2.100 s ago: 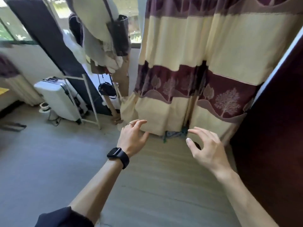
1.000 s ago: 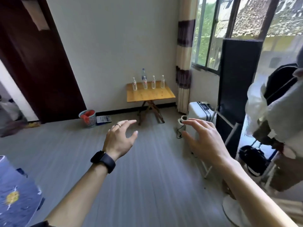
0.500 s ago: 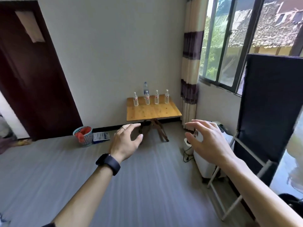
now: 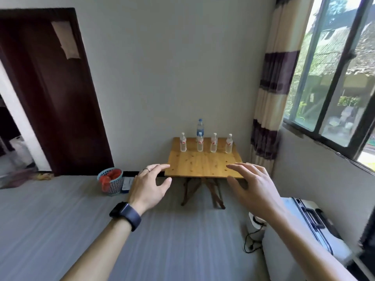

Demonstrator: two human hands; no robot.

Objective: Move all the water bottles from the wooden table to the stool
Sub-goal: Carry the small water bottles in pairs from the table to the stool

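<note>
Bottles of clear plastic upright on wooden table; left hand, right hand, grips spread.

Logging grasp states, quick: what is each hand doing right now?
Left hand: open, holding nothing.
Right hand: open, holding nothing.

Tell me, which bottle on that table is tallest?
The blue-capped bottle standing alone at the back; the four small bottles lined up in front of it are shorter, with red labels.
</note>
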